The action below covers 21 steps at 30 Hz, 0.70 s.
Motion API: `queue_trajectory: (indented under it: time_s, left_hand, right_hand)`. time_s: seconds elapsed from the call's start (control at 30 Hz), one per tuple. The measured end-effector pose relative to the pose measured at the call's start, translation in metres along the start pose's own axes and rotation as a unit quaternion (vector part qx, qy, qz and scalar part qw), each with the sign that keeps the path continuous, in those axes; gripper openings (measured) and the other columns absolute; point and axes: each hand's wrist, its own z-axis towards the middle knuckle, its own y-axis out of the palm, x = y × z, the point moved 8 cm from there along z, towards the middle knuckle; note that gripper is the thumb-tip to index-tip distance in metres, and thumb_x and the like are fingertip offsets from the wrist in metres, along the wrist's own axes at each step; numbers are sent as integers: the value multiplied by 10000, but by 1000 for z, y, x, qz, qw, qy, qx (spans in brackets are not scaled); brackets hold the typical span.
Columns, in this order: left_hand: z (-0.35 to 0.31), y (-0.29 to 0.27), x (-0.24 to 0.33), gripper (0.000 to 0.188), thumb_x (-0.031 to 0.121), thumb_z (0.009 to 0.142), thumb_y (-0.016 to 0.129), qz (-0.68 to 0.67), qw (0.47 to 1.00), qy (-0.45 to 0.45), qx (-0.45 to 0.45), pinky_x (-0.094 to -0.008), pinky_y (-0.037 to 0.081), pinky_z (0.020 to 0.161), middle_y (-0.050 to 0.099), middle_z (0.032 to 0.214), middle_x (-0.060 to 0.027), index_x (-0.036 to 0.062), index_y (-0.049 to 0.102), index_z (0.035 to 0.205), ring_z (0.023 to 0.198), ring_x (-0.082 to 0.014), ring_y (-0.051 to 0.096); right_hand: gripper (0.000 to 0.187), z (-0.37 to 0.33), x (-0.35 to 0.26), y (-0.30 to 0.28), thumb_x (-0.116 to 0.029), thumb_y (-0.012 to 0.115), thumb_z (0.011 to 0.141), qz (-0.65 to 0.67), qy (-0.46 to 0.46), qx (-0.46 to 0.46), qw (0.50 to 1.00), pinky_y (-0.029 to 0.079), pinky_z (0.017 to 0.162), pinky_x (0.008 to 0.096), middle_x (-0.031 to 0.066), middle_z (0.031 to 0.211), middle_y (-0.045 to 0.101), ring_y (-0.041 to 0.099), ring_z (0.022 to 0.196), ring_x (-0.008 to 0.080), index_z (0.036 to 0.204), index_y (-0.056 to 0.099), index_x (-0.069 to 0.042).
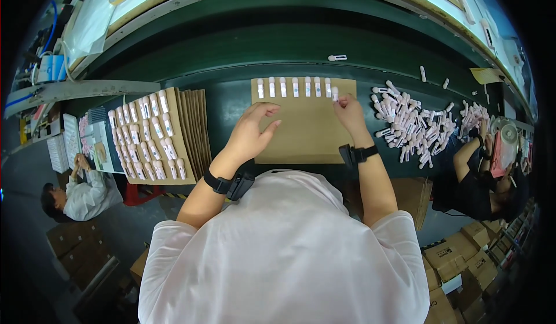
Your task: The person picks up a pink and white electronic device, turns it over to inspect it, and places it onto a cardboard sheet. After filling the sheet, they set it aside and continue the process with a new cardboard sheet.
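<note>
A brown cardboard sheet (pixel 298 133) lies in front of me, with several small pale pink, round-headed sticks (pixel 295 86) standing side by side in a row along its far edge. At the right end of that row, my right hand (pixel 349 112) pinches one more pale round-headed stick (pixel 335 94) between thumb and fingers. My left hand (pixel 253 132) hovers over the sheet's left side, its fingers curved and apart, holding nothing.
Left stands a stack of cardboard sheets (pixel 194 127), its top sheet covered in rows of such sticks. A loose pile of sticks (pixel 411 121) lies right; a single stick (pixel 337 58) lies beyond the sheet. One person (pixel 92 193) sits left, another (pixel 478 179) right.
</note>
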Motion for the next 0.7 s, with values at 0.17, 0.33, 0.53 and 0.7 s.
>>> queue_trajectory:
  time_s: [0.17,0.33,0.53,0.7]
  left_hand:
    - [-1,5,-29,265,36,824,644,12,998,-59,-8,-338,476,856,621,1023,-143,-4,588,1080,938,-260,610]
    - [1,9,-45,245,40,827,647,2,997,-74,-16,-340,480,843,621,1015,-144,-6,594,1062,916,-261,612]
    - [8,11,-53,232,72,829,655,9,997,-66,-25,-359,493,819,626,1001,-146,6,607,1046,907,-274,616]
    - [14,11,-57,218,84,832,655,6,998,-65,-24,-369,499,810,629,995,-146,9,614,1033,904,-282,619]
  right_hand:
    - [268,40,39,-1,-232,697,773,-143,25,34,989,527,681,381,180,792,680,673,755,330,862,631,12]
    - [267,59,50,6,-246,689,772,-181,34,31,982,528,707,407,191,811,674,658,779,370,835,629,7]
    - [266,64,54,10,-244,679,774,-191,50,26,980,521,743,433,205,851,672,649,830,381,870,619,-4]
    - [282,62,46,7,-246,683,767,-207,96,-3,974,510,779,442,197,935,654,630,887,379,916,610,-17]
